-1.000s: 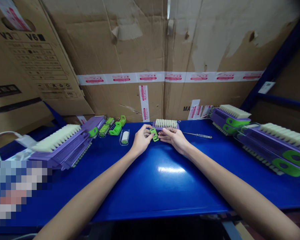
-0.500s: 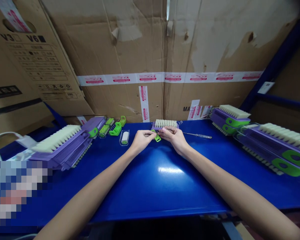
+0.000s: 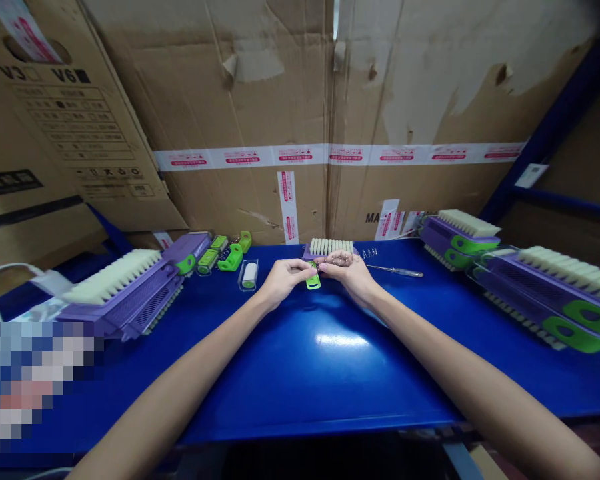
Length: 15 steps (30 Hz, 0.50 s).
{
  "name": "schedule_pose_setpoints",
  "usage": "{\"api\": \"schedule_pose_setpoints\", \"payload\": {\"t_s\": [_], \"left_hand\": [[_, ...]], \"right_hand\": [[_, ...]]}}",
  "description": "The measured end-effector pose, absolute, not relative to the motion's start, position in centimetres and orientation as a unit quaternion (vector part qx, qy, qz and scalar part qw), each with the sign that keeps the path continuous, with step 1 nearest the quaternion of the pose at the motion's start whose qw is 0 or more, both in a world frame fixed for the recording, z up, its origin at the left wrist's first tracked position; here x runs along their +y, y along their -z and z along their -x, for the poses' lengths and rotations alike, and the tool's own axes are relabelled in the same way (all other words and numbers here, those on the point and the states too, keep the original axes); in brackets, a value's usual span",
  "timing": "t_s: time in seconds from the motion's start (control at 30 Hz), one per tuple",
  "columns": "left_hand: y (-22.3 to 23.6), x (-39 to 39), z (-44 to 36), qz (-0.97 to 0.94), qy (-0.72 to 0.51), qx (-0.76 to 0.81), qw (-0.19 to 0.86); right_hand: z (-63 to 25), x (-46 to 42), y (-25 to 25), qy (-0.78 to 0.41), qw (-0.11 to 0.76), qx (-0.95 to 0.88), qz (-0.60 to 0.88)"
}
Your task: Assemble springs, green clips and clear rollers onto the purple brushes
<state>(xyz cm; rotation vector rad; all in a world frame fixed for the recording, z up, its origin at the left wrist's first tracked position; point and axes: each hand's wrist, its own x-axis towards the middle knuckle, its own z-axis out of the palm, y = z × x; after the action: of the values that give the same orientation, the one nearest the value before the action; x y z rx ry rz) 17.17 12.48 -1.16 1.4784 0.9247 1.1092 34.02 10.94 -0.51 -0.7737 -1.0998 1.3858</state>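
Note:
My left hand [image 3: 285, 280] is closed, its thumb and fingers pinched on a small green plastic piece [image 3: 313, 282] with a slot in it. My right hand [image 3: 353, 273] meets it from the other side, thumb and index finger pressed together at the top of the piece. Small thin metal parts [image 3: 341, 258], perhaps springs, show in the right palm; their exact kind is too small to tell. Just behind both hands sits a purple brush head [image 3: 330, 249] with cream bristles, partly hidden by the right fingers. More small metal parts [image 3: 370, 253] lie to its right.
A screwdriver [image 3: 397, 271] with a clear handle lies right of my hands. A white roller in a clear case [image 3: 249, 275] and green parts [image 3: 231, 257] are at left. Stacked purple brushes stand left [image 3: 123, 293] and right [image 3: 545, 293]. Cardboard [image 3: 240, 193] walls the back.
The green piece has turned to hang more upright between my fingers. My right hand has rolled palm up, showing the small metal parts in it and uncovering others on the table.

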Motion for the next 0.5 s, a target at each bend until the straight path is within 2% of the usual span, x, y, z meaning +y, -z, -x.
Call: {"api": "schedule_pose_setpoints", "payload": {"t_s": [0.13, 0.5], "left_hand": [[1.4, 12.4, -17.2, -0.601, -0.462, 0.356, 0.547], [0.2, 12.0, -17.3, -0.559, -0.463, 0.347, 0.594]], "right_hand": [[-34.2, 10.8, 0.2, -0.636, 0.553, -0.445, 0.304], [-34.2, 10.9, 0.0, -0.629, 0.56, -0.439, 0.314]]}}
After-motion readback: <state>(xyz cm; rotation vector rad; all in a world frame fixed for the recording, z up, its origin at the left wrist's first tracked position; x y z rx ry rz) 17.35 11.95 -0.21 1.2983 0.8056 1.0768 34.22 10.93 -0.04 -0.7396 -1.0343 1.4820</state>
